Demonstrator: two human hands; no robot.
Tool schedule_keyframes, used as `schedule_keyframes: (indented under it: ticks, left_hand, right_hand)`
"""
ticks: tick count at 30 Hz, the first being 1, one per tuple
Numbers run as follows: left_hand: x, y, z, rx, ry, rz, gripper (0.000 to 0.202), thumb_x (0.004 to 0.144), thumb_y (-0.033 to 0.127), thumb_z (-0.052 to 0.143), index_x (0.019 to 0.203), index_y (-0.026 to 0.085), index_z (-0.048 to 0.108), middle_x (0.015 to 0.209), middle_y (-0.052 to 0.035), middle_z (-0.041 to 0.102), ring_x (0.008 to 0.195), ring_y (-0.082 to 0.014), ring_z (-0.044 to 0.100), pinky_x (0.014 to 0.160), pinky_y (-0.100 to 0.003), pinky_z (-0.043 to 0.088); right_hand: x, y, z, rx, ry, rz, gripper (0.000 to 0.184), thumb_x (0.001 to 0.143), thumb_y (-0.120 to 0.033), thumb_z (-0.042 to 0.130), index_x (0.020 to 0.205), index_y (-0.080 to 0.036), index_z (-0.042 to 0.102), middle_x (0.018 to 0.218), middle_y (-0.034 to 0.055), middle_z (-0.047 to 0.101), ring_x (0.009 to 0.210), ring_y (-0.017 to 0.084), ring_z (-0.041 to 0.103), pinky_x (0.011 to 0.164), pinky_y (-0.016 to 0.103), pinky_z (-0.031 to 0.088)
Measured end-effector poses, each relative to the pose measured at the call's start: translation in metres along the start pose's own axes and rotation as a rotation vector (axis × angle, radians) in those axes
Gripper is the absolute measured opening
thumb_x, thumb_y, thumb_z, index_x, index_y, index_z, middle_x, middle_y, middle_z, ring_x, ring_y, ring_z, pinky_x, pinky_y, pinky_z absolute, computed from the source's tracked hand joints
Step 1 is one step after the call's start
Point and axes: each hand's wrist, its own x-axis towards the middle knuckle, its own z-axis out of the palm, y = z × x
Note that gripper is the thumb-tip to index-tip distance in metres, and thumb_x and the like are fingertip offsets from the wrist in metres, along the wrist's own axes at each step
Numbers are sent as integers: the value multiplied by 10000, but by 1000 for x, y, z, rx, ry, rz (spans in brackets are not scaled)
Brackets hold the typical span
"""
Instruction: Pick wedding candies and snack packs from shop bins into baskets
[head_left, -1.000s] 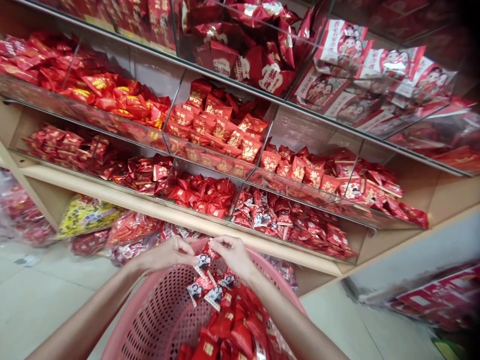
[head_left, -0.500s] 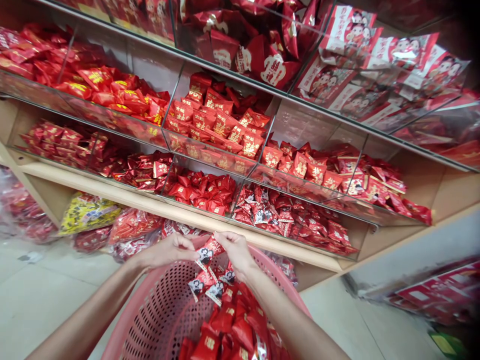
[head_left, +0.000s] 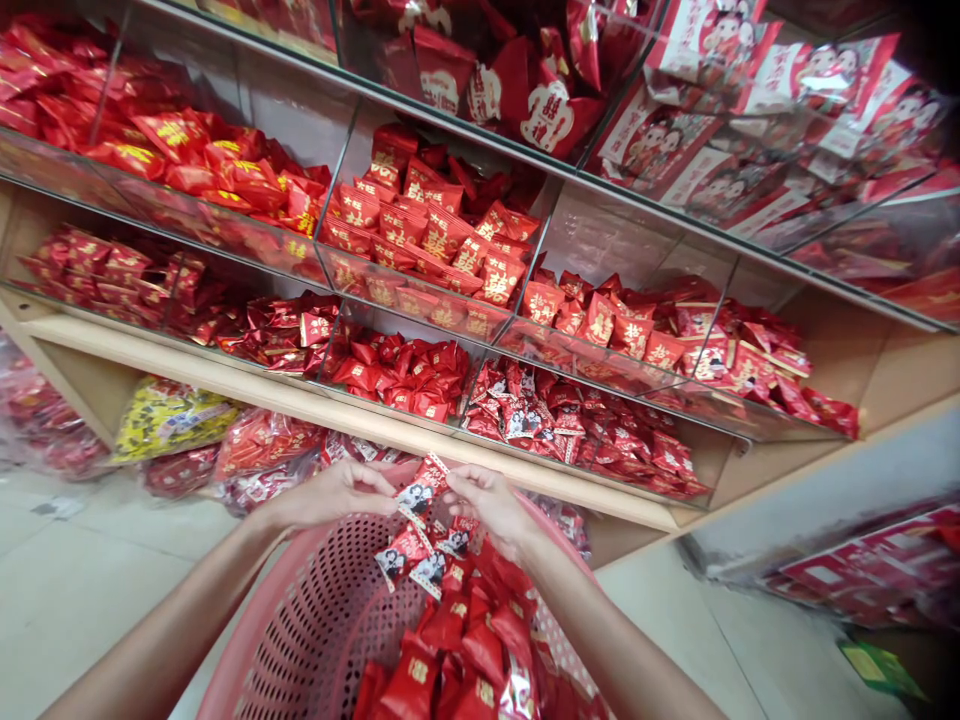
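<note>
My left hand (head_left: 330, 497) and my right hand (head_left: 487, 505) meet above a pink plastic basket (head_left: 315, 620). Both pinch one small red candy packet (head_left: 421, 487) with a picture on it, each hand at one end. Right below it in the basket lie more red candy packets (head_left: 457, 640), heaped toward the right side. Two or three picture packets (head_left: 420, 560) sit on top of the heap, just under my fingers.
Clear acrylic bins (head_left: 525, 340) on a wooden shelf (head_left: 360, 420) hold several sorts of red wrapped sweets. Bagged sweets, one bag yellow (head_left: 169, 418), lie under the shelf on the pale floor. More red packs (head_left: 862, 575) sit low at right.
Both hands have lifted the packet slightly toward the shelf, still pinching it. The view has shifted a little, so the shelves sit higher in the picture.
</note>
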Motion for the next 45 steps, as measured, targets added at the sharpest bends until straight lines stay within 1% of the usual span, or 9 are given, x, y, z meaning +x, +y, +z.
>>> schedule_keyframes:
  ticks: [5,9,27,30,32,35,38,41,45]
  left_hand:
    - [-2,3,0,38,67,-47,340,681,408,696,941,190,722,1010,-38,715,930,-202,638,873,-313,462]
    - [-1,1,0,53,76,-41,319,677,400,696,914,189,727,991,-31,720,925,-197,640,884,-308,455]
    - [1,-7,-2,41,67,-43,319,689,388,703,939,190,716,957,-27,732,902,-192,657,864,-310,480]
    - [1,-9,-2,61,73,-41,317,694,394,698,941,196,715,961,-22,733,909,-192,653,870,-309,477]
    - [1,-9,-3,73,76,-33,310,702,394,692,944,201,715,968,-18,732,919,-191,650,878,-309,473]
    - [1,-7,-2,78,69,-34,300,708,391,688,943,205,716,982,-16,729,935,-194,647,889,-310,468]
    - [0,-5,-1,75,73,-38,303,703,395,693,938,205,715,981,-17,727,936,-197,645,885,-311,470]
    - [0,-4,0,78,77,-30,308,698,404,694,936,209,716,982,-17,727,936,-203,644,884,-320,473]
    - [1,-5,-1,83,80,-23,313,692,410,698,931,209,720,988,-20,725,940,-205,642,889,-322,470]
  right_hand:
    - [-10,2,-32,-197,-53,29,382,602,-514,741,703,-164,627,533,-42,594,469,71,498,487,197,382]
    - [-18,8,-35,-295,-157,148,359,607,-502,735,665,-170,610,477,-50,579,428,65,481,460,186,349]
    - [-23,53,58,-382,-176,326,151,746,-216,642,631,-160,561,387,-83,477,354,67,472,396,166,332]
    - [-21,45,50,-484,-171,235,53,798,-185,568,770,-161,606,509,-54,558,399,90,522,407,188,366]
    - [-20,31,32,-689,-139,68,132,842,-182,505,881,-164,630,680,3,651,497,121,597,455,214,412]
    - [-19,5,-2,-1251,-72,-285,287,868,-109,425,1051,-202,625,958,69,692,810,183,665,689,266,473]
    - [-19,-9,-22,-1784,-214,-367,435,827,-12,407,1185,-207,559,1123,118,633,918,208,644,731,290,473]
    - [-15,-8,-23,-2027,-311,-455,361,848,-46,426,1149,-180,574,1143,136,601,925,208,622,683,288,486]
    - [-9,-1,-11,-2098,-299,-582,234,875,-98,441,1009,-159,622,1187,140,575,976,221,582,689,305,499]
